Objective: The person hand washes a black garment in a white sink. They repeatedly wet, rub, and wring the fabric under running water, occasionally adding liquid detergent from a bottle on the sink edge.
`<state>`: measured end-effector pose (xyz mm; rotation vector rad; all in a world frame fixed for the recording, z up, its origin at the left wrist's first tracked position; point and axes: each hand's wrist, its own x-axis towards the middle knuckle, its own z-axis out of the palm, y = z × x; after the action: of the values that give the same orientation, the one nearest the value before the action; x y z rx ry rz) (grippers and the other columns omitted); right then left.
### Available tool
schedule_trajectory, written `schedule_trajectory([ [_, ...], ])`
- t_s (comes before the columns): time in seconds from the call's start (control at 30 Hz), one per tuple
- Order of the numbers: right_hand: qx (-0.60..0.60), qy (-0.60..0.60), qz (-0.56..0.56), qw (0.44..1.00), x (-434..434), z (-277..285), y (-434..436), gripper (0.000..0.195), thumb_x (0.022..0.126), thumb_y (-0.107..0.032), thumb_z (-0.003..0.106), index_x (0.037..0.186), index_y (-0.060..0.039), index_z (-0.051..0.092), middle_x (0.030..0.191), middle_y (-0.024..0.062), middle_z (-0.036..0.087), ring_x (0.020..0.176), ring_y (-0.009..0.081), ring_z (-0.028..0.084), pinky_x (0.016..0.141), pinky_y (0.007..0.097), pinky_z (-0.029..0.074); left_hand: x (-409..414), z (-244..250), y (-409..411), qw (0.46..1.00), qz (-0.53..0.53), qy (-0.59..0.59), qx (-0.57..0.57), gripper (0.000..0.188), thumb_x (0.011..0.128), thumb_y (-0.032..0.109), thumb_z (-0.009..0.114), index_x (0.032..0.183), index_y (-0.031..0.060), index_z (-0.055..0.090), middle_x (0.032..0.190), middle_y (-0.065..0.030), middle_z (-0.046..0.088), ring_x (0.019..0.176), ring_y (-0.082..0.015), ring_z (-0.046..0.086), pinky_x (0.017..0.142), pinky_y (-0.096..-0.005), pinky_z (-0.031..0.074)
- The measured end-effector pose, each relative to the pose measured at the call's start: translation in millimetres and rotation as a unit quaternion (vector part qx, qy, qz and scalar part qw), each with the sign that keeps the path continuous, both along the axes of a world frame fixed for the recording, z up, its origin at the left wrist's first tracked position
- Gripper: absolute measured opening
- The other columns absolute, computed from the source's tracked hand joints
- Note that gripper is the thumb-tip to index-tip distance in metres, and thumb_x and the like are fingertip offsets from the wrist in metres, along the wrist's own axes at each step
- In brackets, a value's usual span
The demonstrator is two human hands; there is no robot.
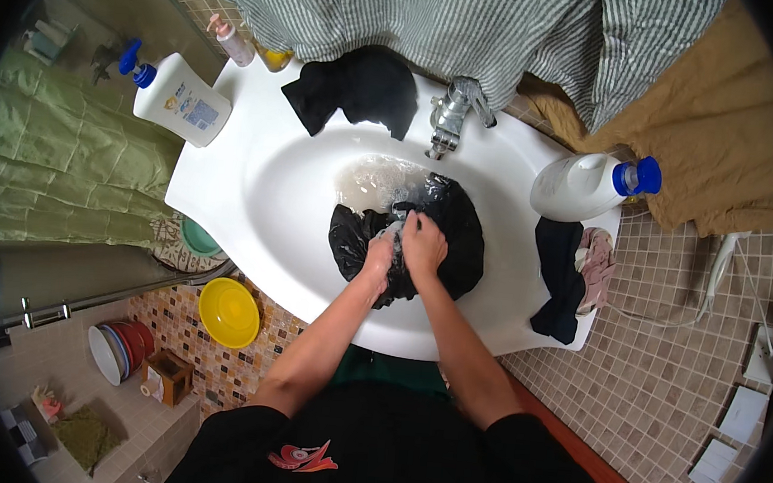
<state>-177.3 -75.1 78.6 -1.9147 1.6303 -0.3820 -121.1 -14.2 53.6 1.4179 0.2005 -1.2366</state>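
Black wet cloth [457, 247], perhaps a garment, lies bunched in the white washbasin [285, 233], partly in cloudy, sudsy water [378, 179]. My left hand [380, 258] grips a soapy fold at the cloth's middle. Right beside it, my right hand [424, 241] pinches the same cloth, its fingers bent over the fold. White foam shows between the two hands. Behind the cloth stands a chrome faucet [452, 114], its spout over the basin's far rim. The fingertips of my left hand are partly hidden by the cloth and foam.
A pump bottle [186, 100] stands on the left ledge, a white jug with a blue cap [578, 185] on the right. Black cloth [364, 90] lies beside the faucet; dark cloth [557, 282] and pink cloth [597, 268] lie at right. A yellow basin [230, 312] sits lower left.
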Motion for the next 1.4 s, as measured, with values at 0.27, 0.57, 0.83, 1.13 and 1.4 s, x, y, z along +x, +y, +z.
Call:
schedule_trajectory([
  [0.27, 0.082, -0.025, -0.060, 0.995, -18, -32, -35, 0.038, 0.080, -0.045, 0.065, 0.085, -0.0075, 0.067, 0.084, 0.0154, 0.068, 0.079, 0.0319, 0.065, 0.071, 0.0402, 0.050, 13, 24, 8, 0.989, -0.086, 0.085, -0.089, 0.045, 0.090, 0.038, 0.058, 0.113, -0.0003, 0.060, 0.100, -0.0085, 0.066, 0.091, -0.0208, 0.062, 0.080, -0.0274, 0.048],
  [0.57, 0.328, -0.503, -0.020, 0.800, -47, 6, -15, 0.049, 0.074, 0.008, 0.057, 0.116, -0.0160, 0.049, 0.103, 0.0035, 0.054, 0.092, 0.0177, 0.057, 0.080, 0.0280, 0.048, 55, 2, 17, 0.945, 0.105, 0.237, -0.200, 0.043, 0.090, 0.039, 0.056, 0.112, 0.0019, 0.058, 0.103, -0.0137, 0.065, 0.092, -0.0290, 0.064, 0.086, -0.0418, 0.052],
  [0.83, -0.135, -0.202, 0.222, 0.944, -10, 59, 58, 0.031, 0.065, -0.015, 0.071, 0.095, -0.0120, 0.063, 0.089, 0.0079, 0.060, 0.080, 0.0322, 0.062, 0.064, 0.0418, 0.051, 49, -32, -13, 0.909, 0.122, 0.325, -0.229, 0.016, 0.094, 0.018, 0.048, 0.104, 0.0081, 0.057, 0.078, -0.0071, 0.061, 0.072, -0.0231, 0.060, 0.069, -0.0347, 0.055],
  [1.13, -0.025, -0.038, 0.062, 0.997, 3, 5, -2, 0.036, 0.084, -0.041, 0.059, 0.080, -0.0053, 0.065, 0.081, 0.0143, 0.063, 0.076, 0.0380, 0.062, 0.066, 0.0483, 0.048, 14, -3, -3, 0.995, -0.014, 0.092, -0.044, 0.037, 0.094, 0.043, 0.047, 0.103, 0.0098, 0.063, 0.093, -0.0042, 0.065, 0.086, -0.0173, 0.061, 0.079, -0.0302, 0.047],
  [1.4, 0.064, 0.060, 0.044, 0.995, 13, 5, -3, 0.040, 0.080, -0.041, 0.058, 0.080, -0.0031, 0.069, 0.080, 0.0237, 0.065, 0.078, 0.0411, 0.064, 0.069, 0.0467, 0.051, 10, -44, 6, 0.996, -0.054, 0.061, -0.028, 0.029, 0.096, 0.026, 0.042, 0.097, 0.0057, 0.062, 0.089, -0.0064, 0.065, 0.082, -0.0183, 0.062, 0.075, -0.0324, 0.051],
])
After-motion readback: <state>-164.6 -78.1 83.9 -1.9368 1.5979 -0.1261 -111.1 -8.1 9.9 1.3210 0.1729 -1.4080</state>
